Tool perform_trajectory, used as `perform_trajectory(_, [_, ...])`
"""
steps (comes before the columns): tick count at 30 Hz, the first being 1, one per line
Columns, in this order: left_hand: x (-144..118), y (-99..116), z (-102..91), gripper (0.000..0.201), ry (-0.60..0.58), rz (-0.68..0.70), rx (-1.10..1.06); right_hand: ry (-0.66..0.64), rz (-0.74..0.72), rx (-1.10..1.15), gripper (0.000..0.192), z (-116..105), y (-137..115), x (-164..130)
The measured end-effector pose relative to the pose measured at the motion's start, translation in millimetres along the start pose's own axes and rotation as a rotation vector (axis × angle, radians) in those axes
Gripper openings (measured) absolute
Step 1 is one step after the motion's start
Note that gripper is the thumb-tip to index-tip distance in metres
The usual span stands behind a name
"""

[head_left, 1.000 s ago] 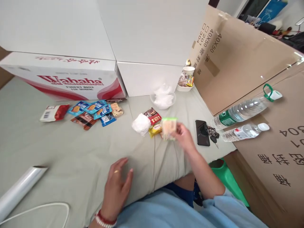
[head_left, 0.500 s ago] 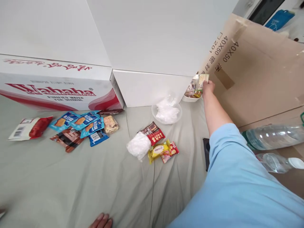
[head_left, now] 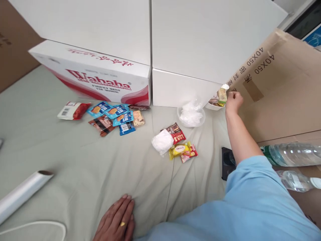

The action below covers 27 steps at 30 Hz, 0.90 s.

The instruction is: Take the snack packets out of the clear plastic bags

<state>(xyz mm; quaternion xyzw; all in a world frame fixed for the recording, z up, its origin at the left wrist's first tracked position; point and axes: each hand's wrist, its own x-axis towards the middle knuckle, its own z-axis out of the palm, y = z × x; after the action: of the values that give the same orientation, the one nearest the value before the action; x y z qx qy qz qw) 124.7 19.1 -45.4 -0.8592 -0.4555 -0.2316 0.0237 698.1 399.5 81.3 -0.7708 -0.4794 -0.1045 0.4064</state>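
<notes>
Right hand at the white container in the corner, left hand flat on the tabletop

From my end I see the right hand just beside the white container, its fingers curled; I cannot tell whether its grip has anything in it. The green-edged snack packet is in the container, leaning upright, probably because the other wrappers there leave it little room to lie flat. The container sits between the white box and the cardboard panel, which likely hem it in. The left hand lies palm down with nothing in its grip on the cloth-covered tabletop, I'd judge to steady the long reach. Nearer, the yellow snack packet overlaps a red one
</notes>
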Motion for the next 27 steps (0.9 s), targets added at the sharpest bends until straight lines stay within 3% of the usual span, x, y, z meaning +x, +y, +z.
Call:
perform_trajectory(4, [6,7,-2.5,0.047,0.020,-0.021,-0.007,-0.265,-0.119,0.216,0.029,-15,-48,-51])
perform_trajectory(6, [6,9,-2.1,0.042,0.026,-0.026,-0.015,-0.381,-0.214,0.198,0.026,-16,-73,-65])
perform_trajectory(9, [5,11,0.0,0.039,0.035,-0.051,-0.044,-0.402,-0.289,0.018,0.028,-8,-104,-73])
perform_trajectory(13, [5,16,1.2,0.037,0.027,-0.110,-0.105,-0.445,-0.179,-0.149,0.035,12,-128,-79])
perform_trajectory(15, [5,18,0.4,0.037,0.023,-0.138,-0.138,-0.457,-0.146,-0.174,0.023,16,-137,-85])
perform_trajectory(17, [6,19,-0.6,0.037,0.016,-0.154,-0.163,-0.369,-0.141,-0.101,0.009,11,-147,-91])
perform_trajectory(20, [4,20,-0.6,0.037,0.008,-0.171,-0.210,-0.145,-0.074,0.279,0.007,-18,-166,-106])
perform_trajectory(22, [1,20,0.0,0.036,0.025,-0.199,-0.290,-0.154,0.022,0.631,0.014,-48,-181,-129])
perform_trajectory(25, [2,18,-3.0,0.036,0.080,-0.337,-0.548,-0.522,0.144,1.017,0.031,-94,-201,-195])
perform_trajectory(27, [8,16,-10.2,0.046,0.120,-0.561,-0.830,-0.773,0.230,1.074,0.036,-116,-211,-254])
